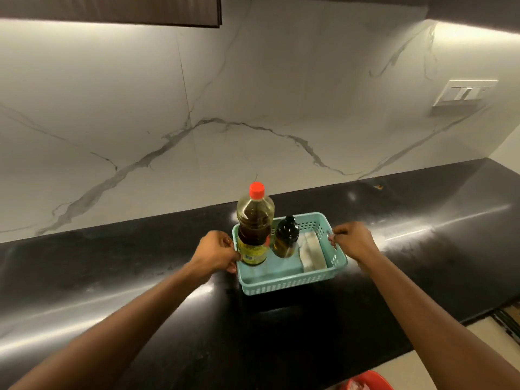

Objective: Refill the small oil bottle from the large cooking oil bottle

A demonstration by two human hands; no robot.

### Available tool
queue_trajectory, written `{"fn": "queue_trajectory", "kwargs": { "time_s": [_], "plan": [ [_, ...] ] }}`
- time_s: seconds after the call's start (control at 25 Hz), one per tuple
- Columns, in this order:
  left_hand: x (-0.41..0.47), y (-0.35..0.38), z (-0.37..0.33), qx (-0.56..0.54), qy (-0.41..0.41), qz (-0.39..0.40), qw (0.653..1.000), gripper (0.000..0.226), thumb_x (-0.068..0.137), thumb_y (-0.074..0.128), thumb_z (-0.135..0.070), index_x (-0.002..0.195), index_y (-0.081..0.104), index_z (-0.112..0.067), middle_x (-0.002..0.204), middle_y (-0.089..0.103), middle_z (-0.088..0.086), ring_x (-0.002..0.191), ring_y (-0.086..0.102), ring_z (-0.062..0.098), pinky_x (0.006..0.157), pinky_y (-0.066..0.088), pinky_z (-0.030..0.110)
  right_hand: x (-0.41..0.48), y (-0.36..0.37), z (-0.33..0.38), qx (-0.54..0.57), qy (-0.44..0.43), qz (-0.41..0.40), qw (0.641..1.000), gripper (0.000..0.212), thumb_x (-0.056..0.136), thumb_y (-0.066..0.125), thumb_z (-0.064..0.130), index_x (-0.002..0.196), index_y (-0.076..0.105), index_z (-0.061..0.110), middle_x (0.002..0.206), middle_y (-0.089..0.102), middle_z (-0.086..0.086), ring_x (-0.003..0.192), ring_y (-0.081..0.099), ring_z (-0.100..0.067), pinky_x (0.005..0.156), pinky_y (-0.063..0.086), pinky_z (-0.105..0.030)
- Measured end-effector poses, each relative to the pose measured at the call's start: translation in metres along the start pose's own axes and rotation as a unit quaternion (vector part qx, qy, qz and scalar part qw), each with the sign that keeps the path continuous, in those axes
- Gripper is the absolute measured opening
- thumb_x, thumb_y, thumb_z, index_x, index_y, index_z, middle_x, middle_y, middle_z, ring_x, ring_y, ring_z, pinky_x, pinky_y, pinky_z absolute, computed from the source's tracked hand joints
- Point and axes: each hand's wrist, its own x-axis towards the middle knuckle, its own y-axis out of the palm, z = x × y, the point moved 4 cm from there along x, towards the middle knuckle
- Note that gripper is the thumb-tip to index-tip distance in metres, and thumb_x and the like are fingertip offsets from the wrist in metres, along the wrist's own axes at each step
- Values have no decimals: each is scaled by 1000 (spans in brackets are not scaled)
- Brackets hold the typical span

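A light blue plastic basket [292,282] sits on the black counter. In its left end stands the large cooking oil bottle [255,226], upright, with a red cap and a yellow label. Just right of it stands the small oil bottle [286,237], dark-topped and upright. A folded white cloth [312,251] lies in the basket's right half. My left hand [215,253] grips the basket's left rim. On the opposite side, my right hand [351,240] is closed on the right rim.
The black counter [140,277] runs left to right, backed by a white marble wall. A switch plate [464,92] is on the wall at the right. A red object [365,382] shows below the counter's front edge at the bottom right.
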Motion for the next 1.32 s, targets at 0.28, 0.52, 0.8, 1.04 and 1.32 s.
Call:
{"fn": "queue_trajectory", "kwargs": {
  "time_s": [0.28, 0.52, 0.8, 1.04, 1.32],
  "plan": [
    [94, -36, -34, 33, -16, -67, 997, 16, 81, 80, 6, 95, 73, 10, 82, 81, 26, 60, 77, 25, 63, 69, 36, 102, 19, 67, -21, -25, 8, 999, 14, 94, 70, 1, 90, 83, 1, 89, 80, -12, 84, 80, -26, 79, 68, -44],
    [151, -28, -25, 39, -48, -98, 993, 12, 87, 79, 4, 94, 71, 3, 84, 81, 23, 67, 78, 27, 69, 70, 38, 174, 53, 83, -74, -39, 19, 996, 14, 94, 68, 4, 90, 81, 0, 91, 79, -15, 88, 78, -28, 78, 64, -40],
    [177, -29, -13, 59, -70, -113, 989, 10, 84, 75, 1, 94, 72, 1, 78, 82, 18, 70, 82, 28, 67, 70, 38, 195, 80, 84, -107, -28, 44, 993, 16, 94, 65, 4, 90, 80, 1, 89, 78, -12, 83, 77, -24, 65, 59, -31],
    [175, -19, -8, 62, -76, -117, 988, 9, 88, 75, 2, 94, 69, 0, 82, 78, 16, 65, 76, 23, 64, 68, 35, 196, 88, 73, -119, -21, 44, 992, 18, 98, 64, 6, 95, 81, 5, 100, 79, -14, 88, 77, -25, 66, 60, -31],
    [164, -16, -7, 61, -61, -84, 993, 12, 98, 74, -11, 97, 64, -7, 87, 79, 19, 61, 72, 22, 67, 70, 40, 186, 89, 66, -103, -35, 40, 993, 30, 106, 61, 21, 130, 73, 8, 121, 77, -13, 93, 71, -24, 76, 58, -29]
  ]
}}
